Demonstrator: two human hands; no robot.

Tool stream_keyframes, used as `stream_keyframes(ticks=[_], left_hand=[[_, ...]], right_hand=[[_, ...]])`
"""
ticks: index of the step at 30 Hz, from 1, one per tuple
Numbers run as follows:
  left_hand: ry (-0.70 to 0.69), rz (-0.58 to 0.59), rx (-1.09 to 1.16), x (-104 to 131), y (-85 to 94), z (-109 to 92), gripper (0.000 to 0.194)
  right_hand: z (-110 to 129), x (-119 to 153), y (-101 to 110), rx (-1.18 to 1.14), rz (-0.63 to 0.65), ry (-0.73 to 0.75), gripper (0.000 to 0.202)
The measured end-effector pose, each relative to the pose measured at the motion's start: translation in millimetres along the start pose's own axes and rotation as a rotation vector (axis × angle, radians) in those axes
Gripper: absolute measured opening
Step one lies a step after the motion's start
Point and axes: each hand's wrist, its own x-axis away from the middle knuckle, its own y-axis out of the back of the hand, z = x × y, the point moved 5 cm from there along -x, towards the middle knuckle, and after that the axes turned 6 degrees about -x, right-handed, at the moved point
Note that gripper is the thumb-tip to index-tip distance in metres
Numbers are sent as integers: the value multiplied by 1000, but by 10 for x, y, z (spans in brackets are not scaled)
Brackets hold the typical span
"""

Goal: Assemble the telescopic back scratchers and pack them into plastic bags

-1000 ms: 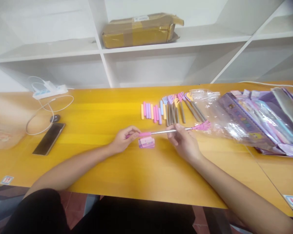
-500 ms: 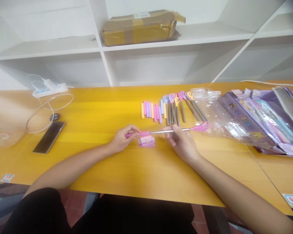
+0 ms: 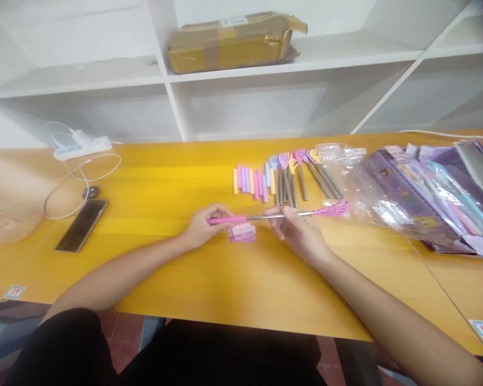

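Observation:
A back scratcher (image 3: pixel 257 217) with a pink grip, a metal rod and a pink claw head lies level across both hands, above the table. My left hand (image 3: pixel 205 226) is closed on the pink grip at its left end. Fingers of my right hand (image 3: pixel 300 231) pinch the metal rod near the claw. Below the grip sits a small stack of pink and purple cards (image 3: pixel 242 234). Beyond my hands lie several coloured grip sleeves (image 3: pixel 251 182) in a row, beside several back scratchers with bare metal rods (image 3: pixel 287 182).
Clear plastic bags (image 3: pixel 370 198) and a purple box of packaged items (image 3: pixel 438 198) occupy the right. A phone (image 3: pixel 81 226), a dark round object (image 3: pixel 90 192) and a power strip (image 3: pixel 82 147) with a white cable are at left. A taped cardboard box (image 3: pixel 233 45) rests on the shelf.
My left fingers have shifted on the back scratcher's pink grip, so more of it shows. The claw end has moved slightly right. My right hand stays on the rod.

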Motion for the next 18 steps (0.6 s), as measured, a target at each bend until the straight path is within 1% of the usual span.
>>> stream_keyframes(ticks=[2, 4, 6, 8, 10, 11, 12, 14, 18], left_hand=[[20, -57, 16, -17, 21, 15, 42], [33, -110, 22, -33, 50, 30, 42], [34, -137, 35, -46, 73, 39, 42], [34, -143, 53, -55, 82, 47, 41], [47, -144, 61, -58, 81, 54, 42], [54, -142, 58, -56, 77, 56, 42], [58, -139, 50, -54, 71, 54, 43], [50, -134, 19, -44, 64, 40, 43], [18, -130, -41, -13, 76, 7, 42]], right_hand=[[87, -72, 85, -36, -1, 33, 46], [203, -154, 236, -96, -51, 121, 42], [309, -226, 432, -145, -137, 222, 35], [377, -275, 638, -175, -249, 292, 29], [409, -297, 796, -153, -348, 325, 25], [417, -301, 839, -111, -374, 332, 23], [422, -302, 856, -56, -379, 332, 22], [410, -299, 833, 39, -347, 315, 22], [341, -271, 744, 65, -307, 254, 24]])
